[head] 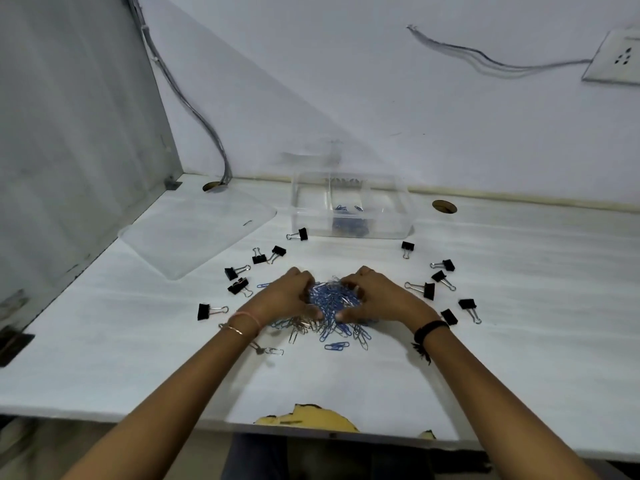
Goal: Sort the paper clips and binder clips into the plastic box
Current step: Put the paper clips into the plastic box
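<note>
A heap of blue and silver paper clips (332, 299) lies in the middle of the white table. My left hand (285, 296) and my right hand (372, 297) cup the heap from either side, fingers curled around a bunch of clips. More paper clips (336, 346) are spread loose just in front of my hands. Several black binder clips lie around, such as one on the left (204, 311) and one on the right (428, 290). The clear plastic box (405, 213) stands farther back, with a few blue clips in its middle compartment.
The box's clear lid (194, 233) lies flat at the back left. A grey partition (69, 150) walls the left side. Two cable holes (444, 206) pierce the table by the rear wall. The table's front edge (311, 419) is chipped.
</note>
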